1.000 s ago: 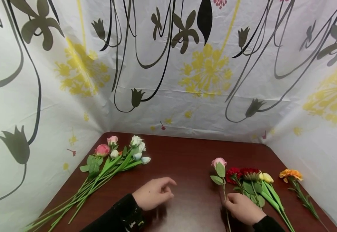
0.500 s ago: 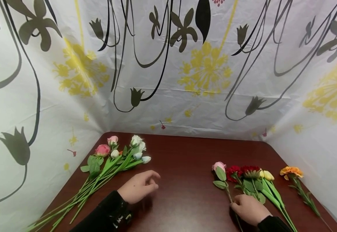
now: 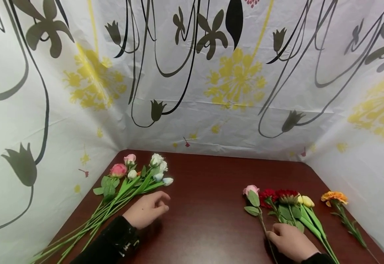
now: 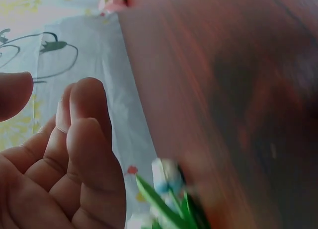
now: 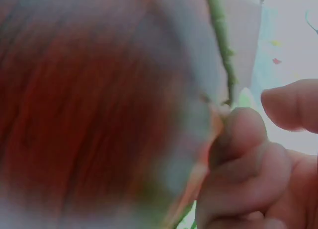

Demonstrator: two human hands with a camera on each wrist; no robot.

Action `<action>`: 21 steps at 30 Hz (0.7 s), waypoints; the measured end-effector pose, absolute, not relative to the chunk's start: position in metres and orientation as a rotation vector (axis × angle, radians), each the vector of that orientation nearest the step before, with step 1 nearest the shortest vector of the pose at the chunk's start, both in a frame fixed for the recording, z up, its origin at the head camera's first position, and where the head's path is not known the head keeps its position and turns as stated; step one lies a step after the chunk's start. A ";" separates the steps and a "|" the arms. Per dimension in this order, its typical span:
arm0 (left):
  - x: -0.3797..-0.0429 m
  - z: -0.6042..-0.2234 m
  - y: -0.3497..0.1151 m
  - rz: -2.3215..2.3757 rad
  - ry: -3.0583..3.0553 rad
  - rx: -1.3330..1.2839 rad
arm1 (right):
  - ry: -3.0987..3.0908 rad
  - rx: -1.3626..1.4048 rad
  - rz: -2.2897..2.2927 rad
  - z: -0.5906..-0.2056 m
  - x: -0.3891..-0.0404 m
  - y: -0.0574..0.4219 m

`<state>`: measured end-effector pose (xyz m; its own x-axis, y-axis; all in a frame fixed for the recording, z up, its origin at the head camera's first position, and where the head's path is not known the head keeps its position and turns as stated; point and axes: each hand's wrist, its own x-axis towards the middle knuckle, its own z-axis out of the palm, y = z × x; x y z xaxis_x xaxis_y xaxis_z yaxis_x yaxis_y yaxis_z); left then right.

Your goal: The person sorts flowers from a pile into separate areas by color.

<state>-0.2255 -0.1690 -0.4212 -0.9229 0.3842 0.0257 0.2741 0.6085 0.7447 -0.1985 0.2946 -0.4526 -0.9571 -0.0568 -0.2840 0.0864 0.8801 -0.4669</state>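
My right hand [image 3: 292, 242] is beside the stem of a pink rose [image 3: 251, 190], which lies on the table at the right. In the right wrist view the thumb stands apart from the bent fingers, and the green stem [image 5: 221, 38] runs behind the fingertips. Right of the rose are red flowers [image 3: 286, 195] and yellow tulips [image 3: 307, 201]. Bare and relaxed, my left hand [image 3: 145, 211] hovers over the table near the long-stemmed bunch at the left; nothing is between its fingers. White and pale blue tulips [image 3: 167, 181] are the blooms nearest to it.
The bunch at the left also has a deep pink peony-like bloom [image 3: 118, 170] and white roses [image 3: 156, 160]. An orange flower [image 3: 334, 197] lies alone near the right edge of the dark red table [image 3: 208, 183]. A patterned white sheet [image 3: 192, 135] surrounds the table.
The pink rose has come down and tilted, its lower stem shifting right with my right hand. The right thumb has come away from the stem. My left hand has moved left toward the bunch.
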 end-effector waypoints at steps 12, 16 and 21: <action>-0.240 -0.401 -0.240 0.805 3.036 0.240 | 2.816 0.004 -0.767 -0.442 -0.193 0.314; -0.246 -0.399 -0.280 0.645 3.109 0.189 | 2.818 0.011 -0.755 -0.444 -0.194 0.320; -0.249 -0.401 -0.324 0.530 3.132 0.081 | 2.808 0.002 -0.753 -0.445 -0.195 0.327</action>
<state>-0.2490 -0.3237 -0.4015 -0.9980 0.0442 0.0442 0.0563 0.9432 0.3275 -0.1950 0.3267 -0.4448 -0.9725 -0.0592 -0.2250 0.0613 0.8677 -0.4932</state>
